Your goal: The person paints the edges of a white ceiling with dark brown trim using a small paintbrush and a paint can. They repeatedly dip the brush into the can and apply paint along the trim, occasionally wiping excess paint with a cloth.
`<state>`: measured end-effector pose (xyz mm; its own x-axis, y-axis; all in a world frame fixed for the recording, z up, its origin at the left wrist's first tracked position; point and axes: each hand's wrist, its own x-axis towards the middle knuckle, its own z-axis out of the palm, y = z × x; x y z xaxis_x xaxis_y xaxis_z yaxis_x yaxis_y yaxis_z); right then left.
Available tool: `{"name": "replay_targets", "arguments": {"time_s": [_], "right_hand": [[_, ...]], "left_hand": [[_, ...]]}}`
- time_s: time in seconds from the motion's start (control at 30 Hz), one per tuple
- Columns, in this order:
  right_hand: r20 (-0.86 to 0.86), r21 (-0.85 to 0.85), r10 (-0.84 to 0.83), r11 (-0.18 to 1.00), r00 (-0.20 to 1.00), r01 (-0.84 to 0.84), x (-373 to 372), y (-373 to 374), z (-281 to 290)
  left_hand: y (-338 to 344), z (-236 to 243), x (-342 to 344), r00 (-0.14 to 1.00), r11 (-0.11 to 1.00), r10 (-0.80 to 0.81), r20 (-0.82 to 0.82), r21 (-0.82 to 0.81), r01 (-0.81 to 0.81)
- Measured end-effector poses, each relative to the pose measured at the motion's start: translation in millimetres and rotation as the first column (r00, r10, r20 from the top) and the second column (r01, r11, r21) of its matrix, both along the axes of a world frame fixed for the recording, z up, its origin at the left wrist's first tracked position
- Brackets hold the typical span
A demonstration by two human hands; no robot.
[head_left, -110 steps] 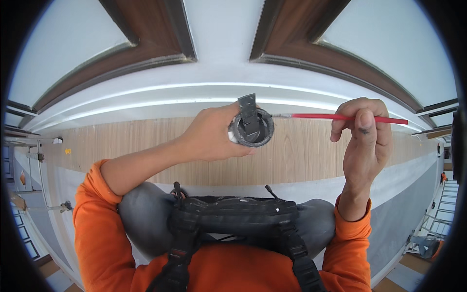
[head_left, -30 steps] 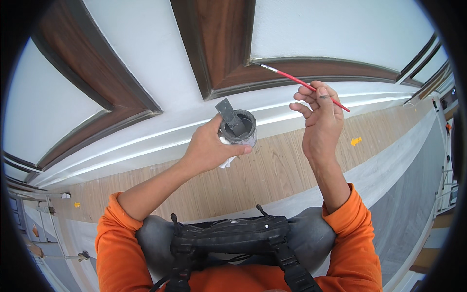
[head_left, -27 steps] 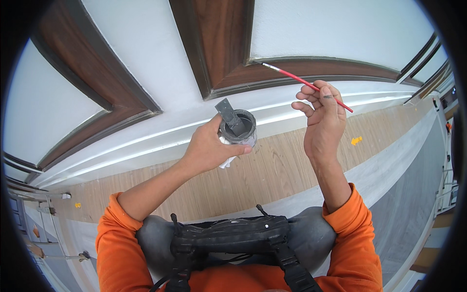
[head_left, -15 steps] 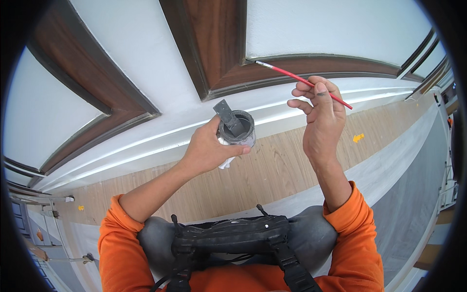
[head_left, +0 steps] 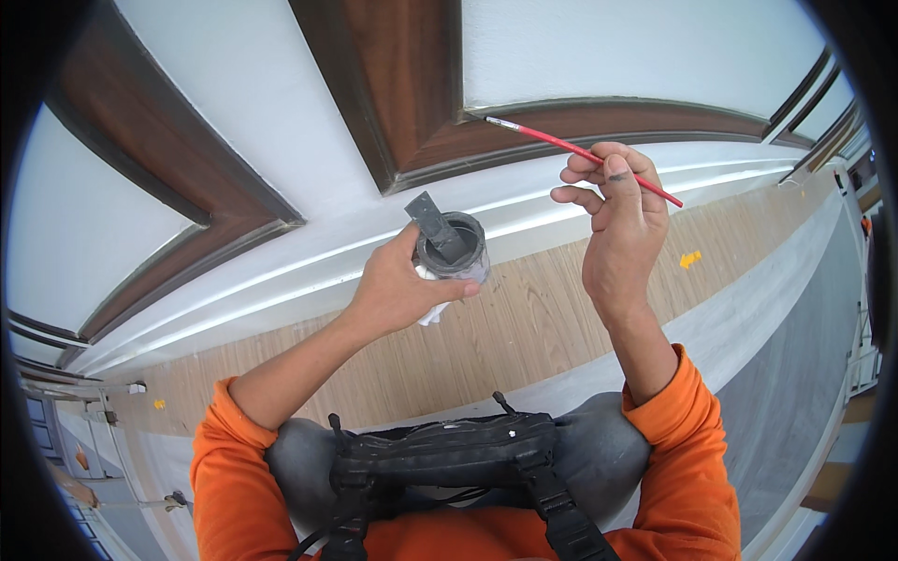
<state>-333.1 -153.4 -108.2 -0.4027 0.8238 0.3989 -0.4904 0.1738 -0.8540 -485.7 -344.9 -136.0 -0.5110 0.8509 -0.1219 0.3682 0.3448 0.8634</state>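
Observation:
My right hand (head_left: 622, 210) pinches a thin paintbrush (head_left: 571, 147) with a red handle. Its tip touches, or nearly touches, the dark edge of a brown wooden frame (head_left: 409, 93) close to the inner corner. In my left hand (head_left: 398, 280) is a small round cup of dark grey paint (head_left: 474, 268), fingers wrapped round its side. A flat grey strip (head_left: 431, 220) stands tilted inside the cup and sticks out over the rim. Some white cloth or paper (head_left: 430, 309) shows beneath the cup, against my palm.
White wall panels (head_left: 636, 56) fill the framed areas ahead. A second brown frame (head_left: 154, 159) is at the left, above a white baseboard (head_left: 281, 290). Wood-look floor (head_left: 524, 327) carries a yellow arrow (head_left: 690, 259). A black bag (head_left: 449, 453) lies across my lap.
The brush tip has shifted slightly to the right along the frame's edge, away from the inner corner. My left hand and the cup stay almost where they were.

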Motion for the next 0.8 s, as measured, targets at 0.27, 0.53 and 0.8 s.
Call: {"name": "replay_targets", "arguments": {"time_s": [0.27,0.53,0.8], "right_hand": [[0.044,0.013,0.036,0.999,0.998,-0.036,-2.8,-2.0,0.9],[-0.031,0.029,0.050,0.998,0.998,-0.050,-6.1,-1.5,4.9],[-0.057,-0.001,0.086,0.996,0.995,-0.087,-1.3,3.1,-2.9]], "left_hand": [[1.6,4.1,2.0,0.999,0.999,0.009,0.038,-0.038,-0.007],[3.1,4.1,2.8,1.000,0.998,0.005,0.002,-0.064,-0.005],[2.9,4.0,3.2,1.000,0.998,-0.001,0.026,-0.060,0.002]]}}
